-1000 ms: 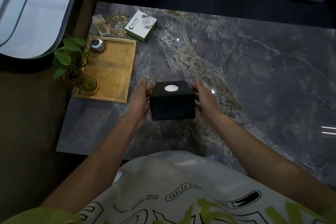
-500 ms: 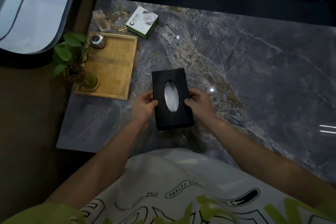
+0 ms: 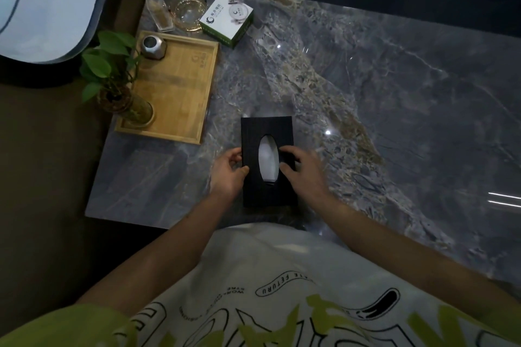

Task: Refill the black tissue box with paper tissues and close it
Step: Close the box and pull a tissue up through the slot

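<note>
Hidden and unclear around the black rectangular tissue box [image 3: 267,132]

The right hand [image 3: 303,170] is motion-blurred and covers the box's right edge; white tissue [image 3: 268,159] shows only through the oval slot; right of the box, the grey marble tabletop [image 3: 394,98] is cut off.

The black rectangular tissue box [image 3: 267,132] lies on the grey marble table [image 3: 366,93] between the left hand [image 3: 229,172] and right hand [image 3: 303,170]; the shallow wooden tray [image 3: 180,87] sits beyond the left hand, further left.

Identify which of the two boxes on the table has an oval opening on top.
The black tissue box between the hands; the white-and-green box has none.
</note>
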`<control>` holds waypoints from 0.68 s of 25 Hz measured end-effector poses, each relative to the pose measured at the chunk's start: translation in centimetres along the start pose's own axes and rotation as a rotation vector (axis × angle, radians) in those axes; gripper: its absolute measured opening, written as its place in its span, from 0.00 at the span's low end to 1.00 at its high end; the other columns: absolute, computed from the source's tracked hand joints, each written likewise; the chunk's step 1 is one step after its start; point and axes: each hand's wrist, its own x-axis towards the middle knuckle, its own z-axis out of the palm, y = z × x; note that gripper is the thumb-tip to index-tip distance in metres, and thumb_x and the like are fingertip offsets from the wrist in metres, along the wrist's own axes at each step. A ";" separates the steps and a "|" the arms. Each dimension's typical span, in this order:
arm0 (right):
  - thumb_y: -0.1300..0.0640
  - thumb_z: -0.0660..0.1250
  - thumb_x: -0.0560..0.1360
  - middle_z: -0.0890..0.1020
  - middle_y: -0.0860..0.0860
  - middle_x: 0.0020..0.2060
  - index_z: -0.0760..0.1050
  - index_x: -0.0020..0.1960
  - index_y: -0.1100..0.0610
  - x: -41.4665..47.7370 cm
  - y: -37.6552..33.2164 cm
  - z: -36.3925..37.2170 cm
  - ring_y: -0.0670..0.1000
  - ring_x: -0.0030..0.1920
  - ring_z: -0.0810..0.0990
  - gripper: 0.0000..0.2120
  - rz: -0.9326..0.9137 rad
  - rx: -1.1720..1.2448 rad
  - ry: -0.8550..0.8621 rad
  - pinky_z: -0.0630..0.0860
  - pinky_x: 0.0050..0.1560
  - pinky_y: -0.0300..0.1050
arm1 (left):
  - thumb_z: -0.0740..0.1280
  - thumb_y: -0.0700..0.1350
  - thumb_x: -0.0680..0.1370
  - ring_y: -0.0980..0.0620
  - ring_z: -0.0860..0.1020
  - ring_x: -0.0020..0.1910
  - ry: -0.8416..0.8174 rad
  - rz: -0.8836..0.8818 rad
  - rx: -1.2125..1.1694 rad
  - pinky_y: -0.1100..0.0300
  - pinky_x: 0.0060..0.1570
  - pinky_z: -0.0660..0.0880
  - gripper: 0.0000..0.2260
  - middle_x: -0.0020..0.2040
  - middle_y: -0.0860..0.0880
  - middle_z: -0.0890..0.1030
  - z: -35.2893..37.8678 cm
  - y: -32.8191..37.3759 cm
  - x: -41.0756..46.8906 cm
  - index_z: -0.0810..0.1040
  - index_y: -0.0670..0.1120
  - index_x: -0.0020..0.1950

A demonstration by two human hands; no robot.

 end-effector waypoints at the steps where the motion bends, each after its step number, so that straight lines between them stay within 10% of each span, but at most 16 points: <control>1: 0.52 0.68 0.76 0.69 0.53 0.56 0.75 0.64 0.49 0.0 -0.4 0.2 0.48 0.54 0.69 0.17 -0.011 -0.084 -0.021 0.69 0.59 0.39 | 0.67 0.29 0.73 0.53 0.75 0.52 -0.003 0.006 0.008 0.62 0.57 0.73 0.20 0.52 0.45 0.77 -0.1 -0.1 0.1 0.75 0.38 0.65; 10: 0.47 0.58 0.80 0.43 0.71 0.74 0.51 0.78 0.51 1.6 -2.1 4.0 0.69 0.75 0.47 0.30 -0.041 -0.901 -0.056 0.56 0.71 0.66 | 0.67 0.29 0.73 0.52 0.75 0.50 -0.033 0.027 -0.040 0.81 0.44 0.71 0.21 0.50 0.43 0.75 -0.5 -0.9 0.6 0.72 0.36 0.65; 17: 0.58 0.65 0.75 0.50 0.72 0.74 0.77 0.60 0.61 2.5 -2.1 6.2 0.72 0.74 0.54 0.14 0.113 -0.944 0.082 0.49 0.68 0.74 | 0.68 0.31 0.73 0.52 0.74 0.50 -0.123 0.025 -0.076 0.81 0.43 0.71 0.21 0.50 0.43 0.73 -1.0 -1.5 1.1 0.71 0.38 0.65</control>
